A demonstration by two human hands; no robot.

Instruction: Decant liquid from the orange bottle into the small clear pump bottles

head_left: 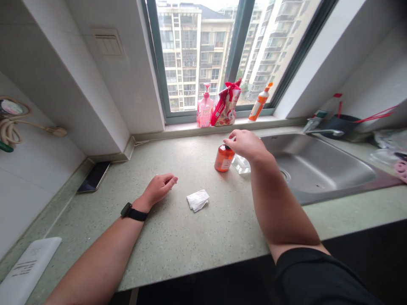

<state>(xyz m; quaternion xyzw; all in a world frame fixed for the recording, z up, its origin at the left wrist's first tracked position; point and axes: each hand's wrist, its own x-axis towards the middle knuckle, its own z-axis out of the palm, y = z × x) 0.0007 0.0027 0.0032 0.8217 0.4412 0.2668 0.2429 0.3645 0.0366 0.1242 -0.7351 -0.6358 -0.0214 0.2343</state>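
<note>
An orange see-through bottle (224,159) with a pale label and a dark top stands upright on the counter. Over its top is my right hand (246,144), fingers closed on the cap, which they mostly hide. A clear plastic or glass container (241,166) sits just right of the bottle, partly behind my right wrist. My left hand (159,188), with a black watch at the wrist, rests on the counter with its fingers curled in and nothing seen in them. Between the hands, nearer to me, lies a folded white tissue (198,200).
A steel sink (330,165) with a faucet (324,130) is on the right. Along the windowsill stand a pink pump bottle (205,108), a red bag (226,106) and an orange-white bottle (259,105). A phone (94,176) and a white box-like object (30,271) lie left.
</note>
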